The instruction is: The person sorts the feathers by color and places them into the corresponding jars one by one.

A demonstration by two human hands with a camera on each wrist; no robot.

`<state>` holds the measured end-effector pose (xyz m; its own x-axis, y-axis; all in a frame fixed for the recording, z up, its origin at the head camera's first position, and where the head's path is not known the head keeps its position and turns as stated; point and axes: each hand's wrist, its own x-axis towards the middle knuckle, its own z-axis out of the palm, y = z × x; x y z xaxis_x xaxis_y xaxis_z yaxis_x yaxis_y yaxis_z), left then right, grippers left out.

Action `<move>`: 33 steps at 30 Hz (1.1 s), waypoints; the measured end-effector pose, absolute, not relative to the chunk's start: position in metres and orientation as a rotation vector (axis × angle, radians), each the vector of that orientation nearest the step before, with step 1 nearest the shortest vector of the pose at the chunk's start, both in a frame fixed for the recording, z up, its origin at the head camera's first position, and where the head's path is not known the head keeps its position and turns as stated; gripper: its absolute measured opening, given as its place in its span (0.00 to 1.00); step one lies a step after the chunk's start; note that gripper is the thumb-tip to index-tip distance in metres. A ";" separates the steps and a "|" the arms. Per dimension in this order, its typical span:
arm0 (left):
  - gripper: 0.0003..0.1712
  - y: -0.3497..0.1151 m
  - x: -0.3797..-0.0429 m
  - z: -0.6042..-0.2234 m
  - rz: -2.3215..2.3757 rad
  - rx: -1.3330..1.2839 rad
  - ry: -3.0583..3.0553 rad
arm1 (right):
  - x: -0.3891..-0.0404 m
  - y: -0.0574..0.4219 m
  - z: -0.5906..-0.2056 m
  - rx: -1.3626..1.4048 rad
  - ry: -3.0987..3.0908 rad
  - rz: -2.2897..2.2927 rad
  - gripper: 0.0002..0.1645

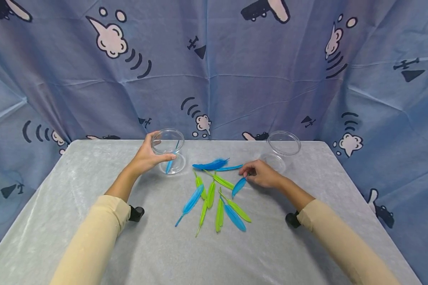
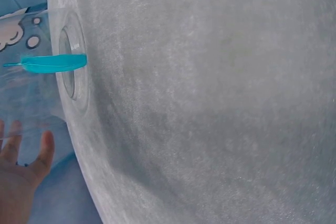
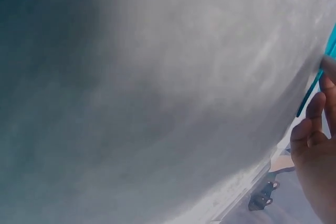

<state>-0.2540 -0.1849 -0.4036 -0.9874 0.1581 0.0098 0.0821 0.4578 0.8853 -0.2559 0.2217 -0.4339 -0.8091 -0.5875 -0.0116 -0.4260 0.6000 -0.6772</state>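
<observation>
I watch the right hand (image 1: 262,174) pinch a blue feather (image 1: 239,187) by one end, its vane projecting nearward past the fingertips; my left hand's (image 1: 147,156) fingers clasp a clear jar (image 1: 181,152).

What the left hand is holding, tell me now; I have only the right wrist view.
Observer: The left hand holds a clear container, thumb on the near side.
Operator: Report what is inside it.
Observer: One blue feather, seen through the clear wall.
Operator: Now give me the colours of the feathers lying loose on the table.
Observer: Green feathers lie on the table, mixed with blue ones.
</observation>
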 end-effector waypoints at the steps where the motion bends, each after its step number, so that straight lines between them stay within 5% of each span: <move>1: 0.64 -0.185 -0.254 -0.404 1.582 0.215 2.619 | -0.256 0.223 -0.434 -0.849 2.583 -1.009 0.14; 33: 0.63 -0.185 -0.254 -0.403 1.582 0.232 2.619 | -0.247 0.226 -0.391 -0.725 2.449 -1.182 0.15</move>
<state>-0.2539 -0.1849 -0.4032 -0.9859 0.1665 0.0153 0.0909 0.4575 0.8846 -0.2468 0.2260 -0.3906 -0.8177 -0.5715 -0.0690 -0.3016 0.5275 -0.7942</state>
